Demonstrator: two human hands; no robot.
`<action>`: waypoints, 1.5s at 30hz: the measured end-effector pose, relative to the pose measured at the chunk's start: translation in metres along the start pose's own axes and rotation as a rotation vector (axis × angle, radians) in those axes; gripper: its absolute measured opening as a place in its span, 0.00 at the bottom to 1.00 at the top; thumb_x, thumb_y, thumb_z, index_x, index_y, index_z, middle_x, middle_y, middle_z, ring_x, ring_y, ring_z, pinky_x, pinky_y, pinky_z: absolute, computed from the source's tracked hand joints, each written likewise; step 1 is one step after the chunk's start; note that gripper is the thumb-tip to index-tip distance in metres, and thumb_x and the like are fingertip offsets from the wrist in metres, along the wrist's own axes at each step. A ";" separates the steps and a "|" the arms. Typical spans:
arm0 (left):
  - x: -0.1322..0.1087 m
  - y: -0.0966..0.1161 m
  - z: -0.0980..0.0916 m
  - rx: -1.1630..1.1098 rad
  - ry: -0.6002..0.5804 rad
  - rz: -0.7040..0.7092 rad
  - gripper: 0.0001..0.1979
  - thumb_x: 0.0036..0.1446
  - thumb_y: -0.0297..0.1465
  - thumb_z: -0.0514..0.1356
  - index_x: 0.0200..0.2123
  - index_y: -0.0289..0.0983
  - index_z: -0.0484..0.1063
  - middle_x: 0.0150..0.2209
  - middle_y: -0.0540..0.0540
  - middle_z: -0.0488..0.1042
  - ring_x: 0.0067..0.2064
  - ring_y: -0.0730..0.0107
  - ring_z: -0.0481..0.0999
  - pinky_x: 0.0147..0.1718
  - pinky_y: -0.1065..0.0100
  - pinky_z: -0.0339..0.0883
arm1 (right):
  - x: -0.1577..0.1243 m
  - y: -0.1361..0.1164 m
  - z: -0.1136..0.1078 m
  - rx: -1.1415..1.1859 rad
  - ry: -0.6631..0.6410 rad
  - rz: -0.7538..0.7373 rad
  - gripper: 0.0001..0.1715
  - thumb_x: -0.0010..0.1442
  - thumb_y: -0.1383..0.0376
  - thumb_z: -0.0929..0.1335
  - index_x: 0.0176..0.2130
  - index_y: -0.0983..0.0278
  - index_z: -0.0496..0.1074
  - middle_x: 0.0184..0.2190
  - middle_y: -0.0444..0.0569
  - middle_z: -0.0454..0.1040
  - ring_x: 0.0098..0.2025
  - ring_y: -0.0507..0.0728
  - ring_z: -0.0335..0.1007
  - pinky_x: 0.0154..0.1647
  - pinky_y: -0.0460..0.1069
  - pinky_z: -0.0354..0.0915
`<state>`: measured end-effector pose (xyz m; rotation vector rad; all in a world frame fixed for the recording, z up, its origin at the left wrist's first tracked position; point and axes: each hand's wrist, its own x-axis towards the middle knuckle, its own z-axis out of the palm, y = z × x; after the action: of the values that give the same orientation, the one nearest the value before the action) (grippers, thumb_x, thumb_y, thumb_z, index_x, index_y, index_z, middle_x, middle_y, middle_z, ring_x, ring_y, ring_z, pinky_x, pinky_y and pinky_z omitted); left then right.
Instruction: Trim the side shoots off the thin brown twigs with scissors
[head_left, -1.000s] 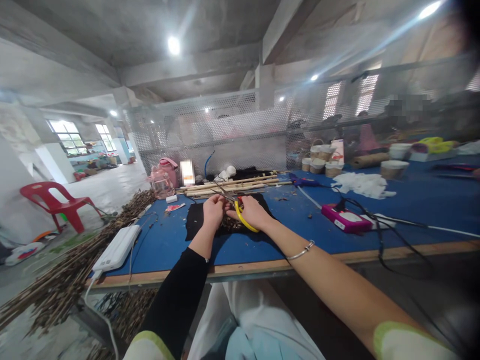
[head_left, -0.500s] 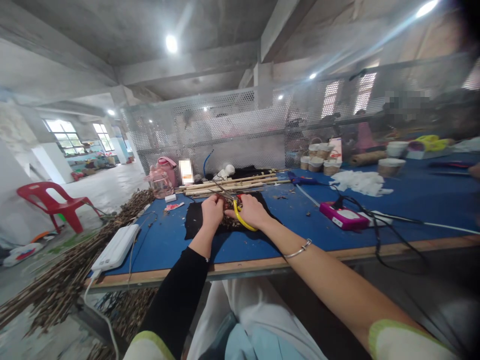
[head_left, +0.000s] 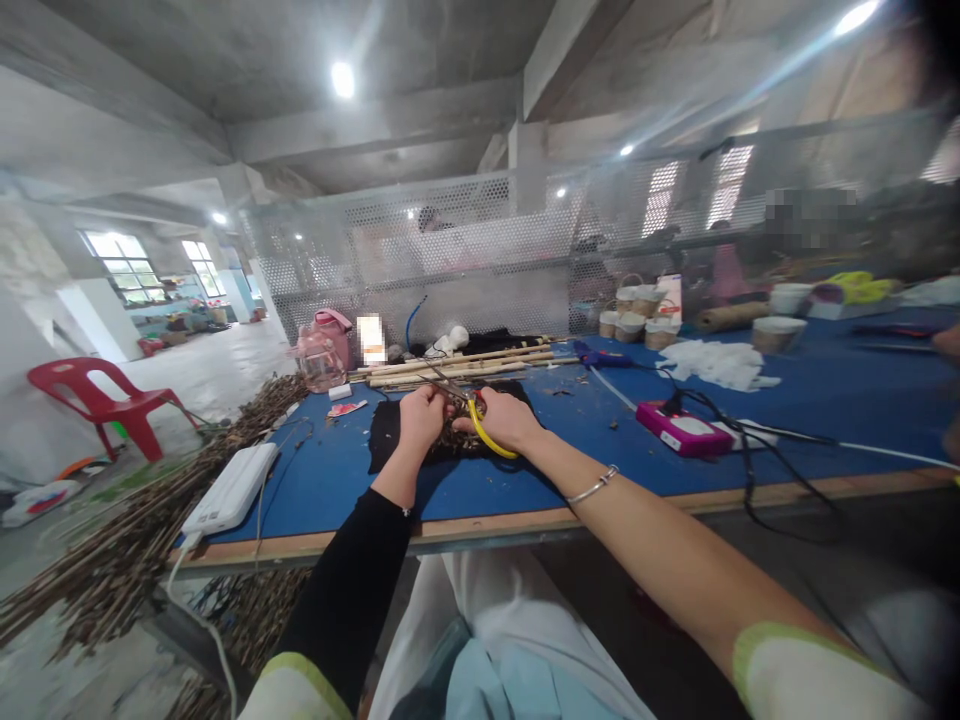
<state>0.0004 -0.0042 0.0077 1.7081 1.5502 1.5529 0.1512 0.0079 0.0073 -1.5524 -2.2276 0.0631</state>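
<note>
My right hand (head_left: 504, 420) is closed round yellow-handled scissors (head_left: 480, 425), whose blades point up and left toward my left hand. My left hand (head_left: 420, 418) is closed on a bunch of dark twigs (head_left: 457, 442), just left of the scissors. Both hands rest over a black cloth (head_left: 390, 445) spread on the blue table (head_left: 337, 480). What lies between the blades is too small to see.
Bamboo sticks (head_left: 465, 365) lie behind the cloth. A pink bottle (head_left: 324, 355) stands at the back left, a white power bank (head_left: 229, 488) with cable at the left edge. A pink device (head_left: 679, 430) with black cables sits right. Twig bundles (head_left: 135, 540) and a red chair (head_left: 97, 400) stand on the floor left.
The view has shifted slightly. Both hands stay together over the black cloth, still holding the scissors and the twigs.
</note>
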 end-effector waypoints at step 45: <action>0.004 -0.006 -0.003 -0.112 -0.118 -0.034 0.10 0.47 0.32 0.53 0.19 0.33 0.66 0.16 0.50 0.68 0.18 0.77 0.67 0.19 0.76 0.59 | 0.002 0.004 0.002 0.014 -0.044 0.018 0.37 0.44 0.39 0.64 0.40 0.66 0.65 0.37 0.57 0.73 0.40 0.63 0.70 0.36 0.49 0.60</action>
<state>-0.0058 -0.0001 0.0054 1.6718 1.4003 1.4652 0.1536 0.0115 0.0049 -1.5782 -2.2425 0.1187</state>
